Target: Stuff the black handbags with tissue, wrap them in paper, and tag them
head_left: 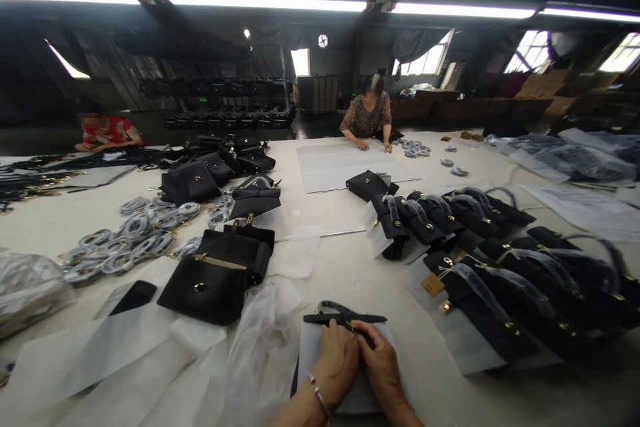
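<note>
Right in front of me lies a black handbag (310, 319), its body mostly covered by a pale sheet of paper (313, 347). A plastic-wrapped handle (333, 307) stands up behind its top edge. My left hand (336, 357), with a bracelet at the wrist, curls its fingers over the middle of that edge. Close against it, my right hand (381, 357) pinches at the same spot, beside a small gold-coloured fitting. My fingers partly hide what they grip there.
Black handbags with wrapped handles (480, 307) stand in rows at the right. More black bags (200, 287), coiled wrapped straps (120, 247) and crumpled plastic (265, 347) lie at the left. Across the white table (345, 260), a co-worker (367, 113) handles something; another person (113, 133) sits far left.
</note>
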A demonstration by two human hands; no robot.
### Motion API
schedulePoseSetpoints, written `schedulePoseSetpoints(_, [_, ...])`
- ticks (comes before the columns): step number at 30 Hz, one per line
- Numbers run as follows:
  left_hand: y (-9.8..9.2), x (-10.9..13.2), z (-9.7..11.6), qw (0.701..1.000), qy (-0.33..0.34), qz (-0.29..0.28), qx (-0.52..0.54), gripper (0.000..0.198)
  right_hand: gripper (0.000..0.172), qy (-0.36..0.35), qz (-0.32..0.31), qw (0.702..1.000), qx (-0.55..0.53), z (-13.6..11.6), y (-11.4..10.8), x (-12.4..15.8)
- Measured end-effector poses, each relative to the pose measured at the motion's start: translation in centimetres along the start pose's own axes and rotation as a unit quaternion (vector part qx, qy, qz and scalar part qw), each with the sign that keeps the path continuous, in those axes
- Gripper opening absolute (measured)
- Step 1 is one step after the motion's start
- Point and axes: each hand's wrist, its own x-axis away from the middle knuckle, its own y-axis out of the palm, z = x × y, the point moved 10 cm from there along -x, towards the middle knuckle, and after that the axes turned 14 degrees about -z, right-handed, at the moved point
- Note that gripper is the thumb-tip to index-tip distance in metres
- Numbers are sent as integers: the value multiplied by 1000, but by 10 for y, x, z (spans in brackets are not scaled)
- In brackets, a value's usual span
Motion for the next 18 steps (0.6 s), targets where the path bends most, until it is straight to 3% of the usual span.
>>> schedulePoseSetpoints(6, [-7, -4, -7, 998, 6, -36, 53, 24, 31, 1, -9, 1000, 7, -3, 2, 1])
schedulePoseSetpoints(12, [-26, 9, -13, 994, 60, -52, 71, 28, 41, 60, -37, 994, -79, 8, 4, -13])
schedulePoseSetpoints(18, [-15, 6, -2, 993, 84, -33, 77, 33, 44, 68, -41, 993, -88, 13, 3, -12])
